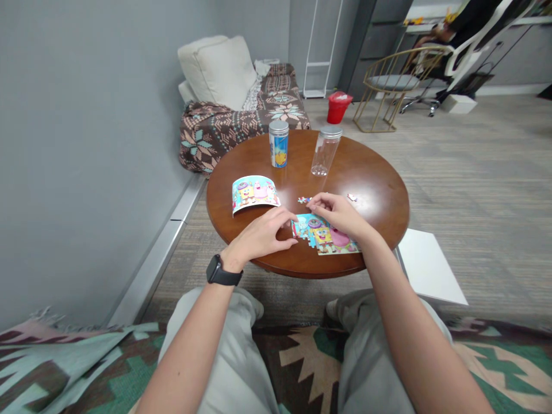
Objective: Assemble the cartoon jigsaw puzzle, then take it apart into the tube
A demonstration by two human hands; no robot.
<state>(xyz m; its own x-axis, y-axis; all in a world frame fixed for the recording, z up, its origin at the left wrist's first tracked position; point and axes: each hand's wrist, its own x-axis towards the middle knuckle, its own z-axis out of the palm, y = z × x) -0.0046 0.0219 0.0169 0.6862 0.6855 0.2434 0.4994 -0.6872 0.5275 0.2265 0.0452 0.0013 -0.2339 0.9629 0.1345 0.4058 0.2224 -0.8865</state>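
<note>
I'd steady the puzzle (322, 235) with the spread left hand (264, 233) and seat pieces (302, 200) flat with the right hand (340, 214), whose pinch I can't tell from here.

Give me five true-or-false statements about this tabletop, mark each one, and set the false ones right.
1. A dark watch is on the wrist of the left hand. True.
2. The clear jar stands to the left of the blue-labelled jar. False: it stands to the right of it.
3. The jigsaw has a stepped, unfilled edge at its near left. True.
4. The picture sheet is perfectly flat. False: it is curved.
5. The right hand is around the lid of the clear jar. False: it is at the far side of the jigsaw, near some loose pieces.
</note>
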